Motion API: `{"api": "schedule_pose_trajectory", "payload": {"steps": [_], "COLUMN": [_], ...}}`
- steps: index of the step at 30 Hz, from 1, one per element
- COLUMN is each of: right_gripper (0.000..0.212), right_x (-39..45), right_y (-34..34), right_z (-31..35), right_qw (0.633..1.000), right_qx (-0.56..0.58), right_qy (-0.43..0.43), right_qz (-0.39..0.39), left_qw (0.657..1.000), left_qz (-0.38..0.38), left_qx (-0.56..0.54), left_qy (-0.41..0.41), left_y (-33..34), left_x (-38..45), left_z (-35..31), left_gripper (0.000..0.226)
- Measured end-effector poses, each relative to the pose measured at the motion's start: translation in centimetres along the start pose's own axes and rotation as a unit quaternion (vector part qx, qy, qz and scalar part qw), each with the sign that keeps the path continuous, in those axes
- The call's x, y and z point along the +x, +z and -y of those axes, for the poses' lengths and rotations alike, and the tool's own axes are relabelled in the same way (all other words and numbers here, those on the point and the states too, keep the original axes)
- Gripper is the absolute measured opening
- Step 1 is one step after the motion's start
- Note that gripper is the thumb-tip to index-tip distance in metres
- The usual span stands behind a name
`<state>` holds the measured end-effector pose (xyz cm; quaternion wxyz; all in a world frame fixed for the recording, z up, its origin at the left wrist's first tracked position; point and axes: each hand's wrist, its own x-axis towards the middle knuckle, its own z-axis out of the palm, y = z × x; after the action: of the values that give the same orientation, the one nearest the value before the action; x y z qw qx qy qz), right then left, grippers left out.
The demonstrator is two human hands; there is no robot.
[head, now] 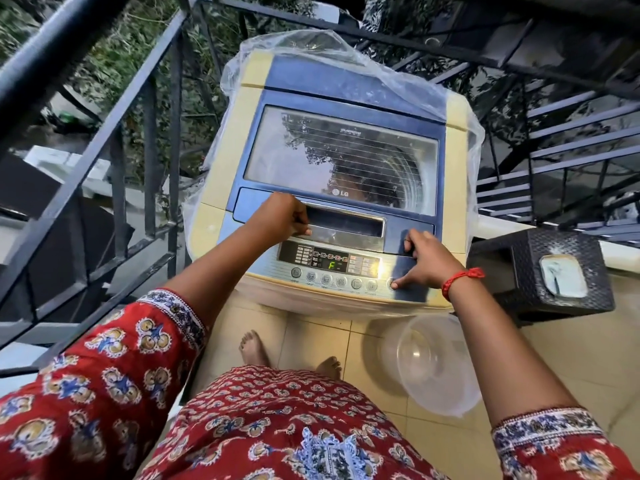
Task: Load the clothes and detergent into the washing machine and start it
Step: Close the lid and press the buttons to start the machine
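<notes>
A yellow and blue top-load washing machine (214,216) stands in front of me with its glass lid (298,157) down. Reflections on the glass hide what lies in the drum. My left hand (284,216) is curled on the left end of the lid handle (346,225). My right hand (424,261) rests its fingertips on the lid's front right edge, and its thumb touches a round button (392,284) at the right end of the control panel (332,268). The lit display (331,265) shows a green "F". A white tub of powder (562,275) sits on a dark stool to the right.
A clear plastic cover (311,46) is pushed back over the machine's rear. An empty clear plastic basin (436,365) lies on the tiled floor by my bare feet. The dark woven stool (519,271) stands at the right, black metal railing (114,140) at the left, metal stairs (568,150) behind.
</notes>
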<state>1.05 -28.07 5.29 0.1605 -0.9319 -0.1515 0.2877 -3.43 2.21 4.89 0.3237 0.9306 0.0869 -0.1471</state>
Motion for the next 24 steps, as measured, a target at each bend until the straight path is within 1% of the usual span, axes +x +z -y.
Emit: {"api": "schedule_pose_trajectory", "payload": {"steps": [4,6,9,11,12,13,14,15,16,17,18,19,21,23,24], "right_gripper": [0.072,0.071,0.061,0.042,0.029,0.023,0.029,0.039,0.047,0.051,0.053,0.052,0.051,0.052,0.052], "right_x": [-0.1,-0.1,-0.3,-0.4,-0.2,0.0,0.4,0.6,1.0,1.5,2.0,2.5,3.3,4.0,4.1], "right_y": [-0.2,-0.1,-0.2,0.0,0.1,0.3,0.7,1.2,1.7,2.2,2.8,3.3,4.0,4.1,4.1], "right_z": [-0.1,-0.4,-0.6,0.3,1.1,2.0,2.7,3.6,4.1,4.6,4.8,5.1,5.3,5.1,5.0], "right_qw": [1.000,1.000,1.000,0.995,0.986,0.970,0.945,0.913,0.887,0.869,0.861,0.853,0.832,0.816,0.814], "right_qx": [0.001,0.000,0.014,0.077,0.132,0.212,0.306,0.395,0.454,0.487,0.499,0.511,0.538,0.563,0.566], "right_qy": [0.001,-0.005,0.009,0.001,-0.019,-0.035,-0.047,-0.058,-0.071,-0.083,-0.095,-0.109,-0.129,-0.126,-0.125], "right_qz": [0.003,0.000,-0.016,-0.065,-0.097,-0.112,-0.105,-0.079,-0.050,-0.023,0.001,0.020,0.031,0.030,0.030], "left_qw": [1.000,1.000,0.998,0.995,0.993,0.988,0.982,0.972,0.952,0.924,0.903,0.895,0.898,0.895,0.894], "left_qz": [-0.004,-0.004,-0.024,-0.070,-0.091,-0.104,-0.104,-0.082,-0.035,0.013,0.053,0.084,0.131,0.153,0.154], "left_qx": [-0.002,0.013,0.046,0.026,-0.008,-0.052,-0.109,-0.191,-0.291,-0.376,-0.424,-0.435,-0.414,-0.413,-0.416], "left_qy": [0.010,0.019,0.037,0.062,0.081,0.099,0.111,0.109,0.088,0.065,0.049,0.048,0.070,0.071,0.064], "left_y": [0.1,0.1,0.2,0.1,0.0,0.0,0.1,0.1,0.3,0.5,0.9,1.2,1.9,2.4,2.7], "left_x": [0.0,-0.2,-0.6,-1.2,-1.5,-1.6,-1.7,-1.7,-1.5,-1.2,-0.9,-0.5,0.2,0.9,1.2], "left_z": [0.2,0.2,0.4,0.2,-0.1,-0.5,-0.8,-1.2,-1.5,-1.7,-1.7,-1.6,-1.5,-1.3,-1.1], "left_gripper": [0.018,0.020,0.027,0.034,0.032,0.027,0.021,0.018,0.021,0.027,0.031,0.031,0.028,0.037,0.043]}}
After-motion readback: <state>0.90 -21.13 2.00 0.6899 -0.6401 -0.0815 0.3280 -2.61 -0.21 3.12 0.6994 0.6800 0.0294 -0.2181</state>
